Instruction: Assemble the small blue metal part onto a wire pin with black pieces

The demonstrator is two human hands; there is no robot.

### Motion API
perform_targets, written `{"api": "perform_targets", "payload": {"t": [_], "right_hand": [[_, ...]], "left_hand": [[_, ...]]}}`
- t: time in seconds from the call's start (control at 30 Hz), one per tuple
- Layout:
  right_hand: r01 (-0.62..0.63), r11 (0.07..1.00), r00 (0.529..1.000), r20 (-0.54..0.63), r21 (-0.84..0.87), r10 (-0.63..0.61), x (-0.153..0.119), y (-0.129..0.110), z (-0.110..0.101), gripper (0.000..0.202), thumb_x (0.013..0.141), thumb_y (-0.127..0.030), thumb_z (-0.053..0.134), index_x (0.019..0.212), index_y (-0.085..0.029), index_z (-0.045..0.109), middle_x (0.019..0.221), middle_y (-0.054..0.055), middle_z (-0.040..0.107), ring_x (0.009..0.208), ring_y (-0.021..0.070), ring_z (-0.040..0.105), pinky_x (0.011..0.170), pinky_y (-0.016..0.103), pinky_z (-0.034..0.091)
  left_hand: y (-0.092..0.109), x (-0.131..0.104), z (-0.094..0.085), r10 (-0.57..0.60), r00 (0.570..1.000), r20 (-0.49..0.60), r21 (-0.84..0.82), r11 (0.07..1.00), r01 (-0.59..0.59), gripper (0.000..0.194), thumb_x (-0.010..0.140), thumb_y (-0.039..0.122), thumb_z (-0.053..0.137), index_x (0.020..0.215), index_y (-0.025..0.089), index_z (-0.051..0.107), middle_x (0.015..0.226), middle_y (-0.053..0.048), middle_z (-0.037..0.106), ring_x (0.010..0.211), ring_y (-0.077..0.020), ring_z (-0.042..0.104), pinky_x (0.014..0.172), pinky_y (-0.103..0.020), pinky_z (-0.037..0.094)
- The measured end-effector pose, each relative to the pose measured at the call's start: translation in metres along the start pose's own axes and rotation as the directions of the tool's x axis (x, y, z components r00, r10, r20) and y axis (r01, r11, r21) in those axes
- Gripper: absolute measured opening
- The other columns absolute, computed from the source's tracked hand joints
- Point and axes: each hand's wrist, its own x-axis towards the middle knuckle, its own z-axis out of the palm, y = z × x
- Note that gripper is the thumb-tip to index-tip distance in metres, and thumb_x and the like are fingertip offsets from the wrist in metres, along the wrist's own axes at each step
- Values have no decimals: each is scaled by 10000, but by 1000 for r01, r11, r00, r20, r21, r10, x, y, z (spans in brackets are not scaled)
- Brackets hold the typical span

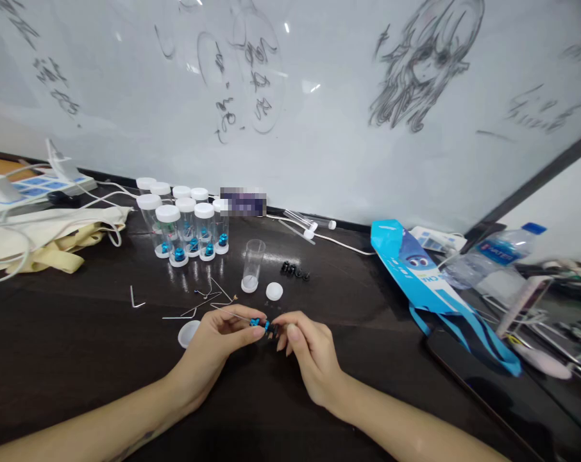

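Note:
Between thumb and fingers, my left hand (230,333) pinches a small shiny blue metal part (256,322) with a thin metal rod running out to its left. My right hand (307,346) is closed at the other end, its fingertips against a small black ringed piece (273,330) that meets the blue part. Whether the right fingers grip only that black piece is hard to make out. Just beyond the hands stand an open clear tube (254,264) and a loose white cap (274,291). A white round dish or lid (189,334) lies partly behind my left wrist.
Several capped clear tubes (179,234) holding blue parts stand at back left. Hex keys (135,298) and thin wires lie left of centre, small black parts (294,271) right of it. A blue bag (415,269), a water bottle (502,253) and a dark tablet-like slab (492,398) occupy the right.

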Motion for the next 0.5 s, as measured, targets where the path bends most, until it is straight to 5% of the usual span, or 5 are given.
{"api": "perform_targets", "payload": {"t": [0.33,0.5], "right_hand": [[-77,992,991,99,-101,87,3,0,1,318,1008,-339,421,765,-185,556,681,-2,581,624,135,566,620,254,422],[-65,996,995,72,-56,69,3,-2,3,141,943,-277,563,838,-183,565,685,-22,570,591,115,548,579,227,429]], "left_hand": [[1,0,0,-3,1000,-17,24,1000,3,162,680,217,834,831,232,775,777,24,745,761,-109,612,733,-188,449],[0,0,-1,-12,1000,-9,10,1000,13,167,684,216,830,841,228,774,786,12,747,787,-124,621,763,-206,450]]}}
